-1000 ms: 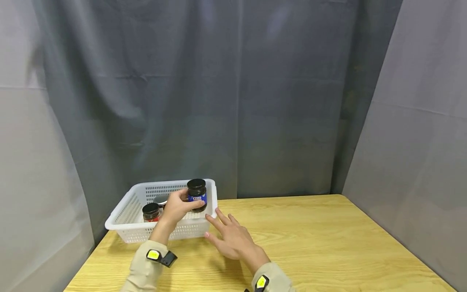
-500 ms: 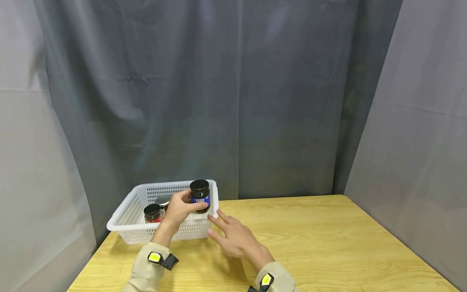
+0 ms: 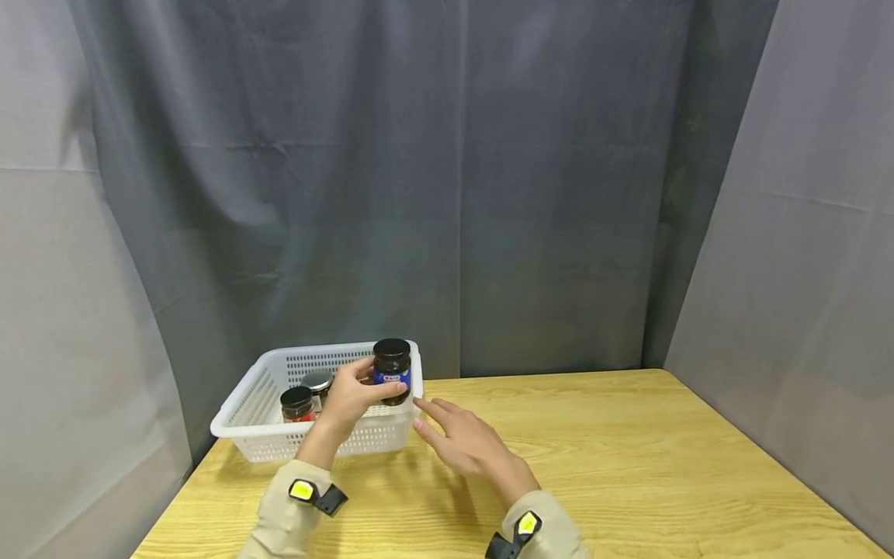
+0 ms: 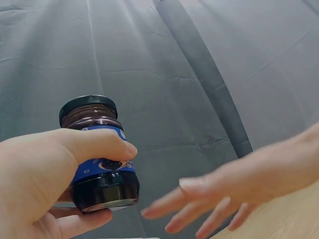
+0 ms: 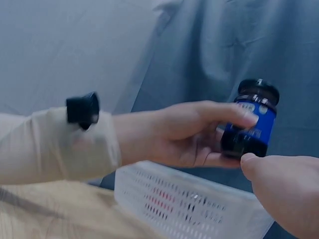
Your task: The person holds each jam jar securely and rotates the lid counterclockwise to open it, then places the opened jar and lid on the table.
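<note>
My left hand (image 3: 352,398) grips a dark glass jar (image 3: 392,371) with a black lid and a blue label, held upright over the right end of a white plastic basket (image 3: 244,429). In the left wrist view the thumb lies across the label of the jar (image 4: 102,167) and fingers curl beneath its base. My right hand (image 3: 464,441) is open beside the basket's front right corner, fingers stretched toward the jar. Inside the basket are a black-lidded jar with a red label (image 3: 298,405) and a silver-lidded jar (image 3: 318,384), partly hidden by my left hand.
The basket stands at the left of a wooden table (image 3: 628,458), close to its back edge. A grey curtain (image 3: 545,194) hangs behind, and lighter cloth walls (image 3: 789,295) close in both sides.
The left hand and its jar have shifted slightly right over the basket. My right hand has drawn slightly to the right, away from the basket's corner.
</note>
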{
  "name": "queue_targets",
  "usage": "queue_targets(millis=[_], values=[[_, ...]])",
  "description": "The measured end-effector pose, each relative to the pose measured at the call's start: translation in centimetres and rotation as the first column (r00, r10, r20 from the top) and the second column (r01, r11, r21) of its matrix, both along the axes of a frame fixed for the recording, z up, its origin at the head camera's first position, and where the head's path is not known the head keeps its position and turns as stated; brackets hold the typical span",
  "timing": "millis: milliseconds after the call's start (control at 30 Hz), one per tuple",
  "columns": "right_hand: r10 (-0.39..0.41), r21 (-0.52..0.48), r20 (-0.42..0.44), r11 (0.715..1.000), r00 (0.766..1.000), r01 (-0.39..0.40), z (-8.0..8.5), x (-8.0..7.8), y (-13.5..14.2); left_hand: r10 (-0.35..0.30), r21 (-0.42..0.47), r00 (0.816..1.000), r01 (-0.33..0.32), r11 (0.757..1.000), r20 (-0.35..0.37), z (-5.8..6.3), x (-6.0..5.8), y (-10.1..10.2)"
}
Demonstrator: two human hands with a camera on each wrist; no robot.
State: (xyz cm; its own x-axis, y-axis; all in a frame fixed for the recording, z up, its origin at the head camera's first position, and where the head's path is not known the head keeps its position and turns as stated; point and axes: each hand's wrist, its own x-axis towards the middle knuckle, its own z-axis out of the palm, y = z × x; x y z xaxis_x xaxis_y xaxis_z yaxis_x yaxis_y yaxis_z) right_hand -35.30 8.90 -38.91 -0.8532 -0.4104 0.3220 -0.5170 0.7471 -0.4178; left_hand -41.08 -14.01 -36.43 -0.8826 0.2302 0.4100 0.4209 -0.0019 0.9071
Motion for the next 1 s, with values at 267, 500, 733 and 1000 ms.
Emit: queue_targets(millis=[267,500,733,1000], values=[[-0.075,-0.123,-0.079,0.99,0.994,0.065,2.0,0.3,1.1,-0.068,-0.019,0.997,0.068,0.998,-0.02,-0.4,0.1,1.1],[-0.192,-0.236,-0.134,0.959,0.972,0.157,2.8,0.4,2.6,-0.09,-0.055,0.996,0.089,0.995,-0.023,-0.4,0.7,2.2],[-0.223,-0.368,-0.181,0.919,0.958,0.145,3.8,0.4,4.1,-0.077,-0.1,0.996,0.072,0.992,-0.048,-0.2,1.2,3.2],[-0.173,-0.501,-0.227,0.865,0.959,0.038,4.6,0.8,4.0,-0.085,-0.152,0.994,0.074,0.986,-0.07,-0.2,2.0,4.3]])
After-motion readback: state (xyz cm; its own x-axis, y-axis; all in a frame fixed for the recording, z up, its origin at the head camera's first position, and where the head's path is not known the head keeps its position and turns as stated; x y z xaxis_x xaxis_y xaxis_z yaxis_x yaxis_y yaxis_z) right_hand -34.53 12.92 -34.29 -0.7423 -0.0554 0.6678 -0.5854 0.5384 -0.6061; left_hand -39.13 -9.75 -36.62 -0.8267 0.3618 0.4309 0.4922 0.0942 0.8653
